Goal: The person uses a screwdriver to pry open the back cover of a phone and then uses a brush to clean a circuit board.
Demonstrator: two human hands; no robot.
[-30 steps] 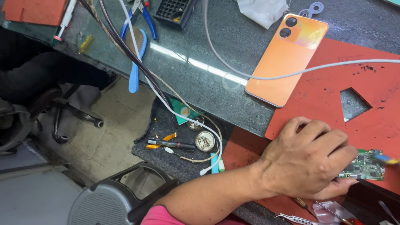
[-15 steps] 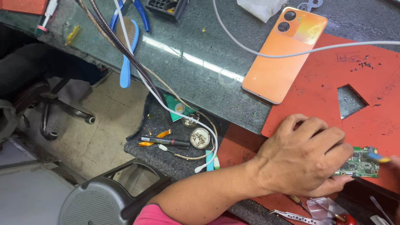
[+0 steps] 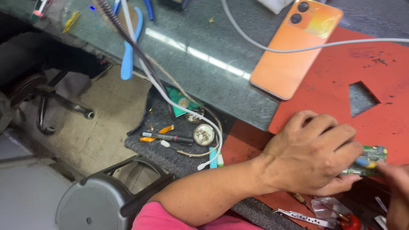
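Observation:
My left hand (image 3: 311, 157) rests on the red work mat (image 3: 375, 64) and is closed around a small green circuit board (image 3: 370, 158), which sticks out past its fingers. My right hand (image 3: 396, 187) shows only partly at the right edge, with its fingertips at the board's end. Its grip is cut off by the frame. An orange phone (image 3: 294, 51) lies face down on the mat's far corner and the grey glass bench top. A white cable (image 3: 298, 49) runs across the phone.
Metal tweezers (image 3: 302, 217) and a red-handled tool (image 3: 351, 221) lie near the front edge. Below the bench, a dark cloth (image 3: 170, 149) holds a marker pen (image 3: 168, 137), a round tin (image 3: 203, 134) and orange strips. Cables hang down. A grey stool (image 3: 93, 200) and a chair base (image 3: 47, 106) stand on the floor.
The view has shifted slightly. My left hand stays on the circuit board, and my right hand's fingers have come into view at the right edge.

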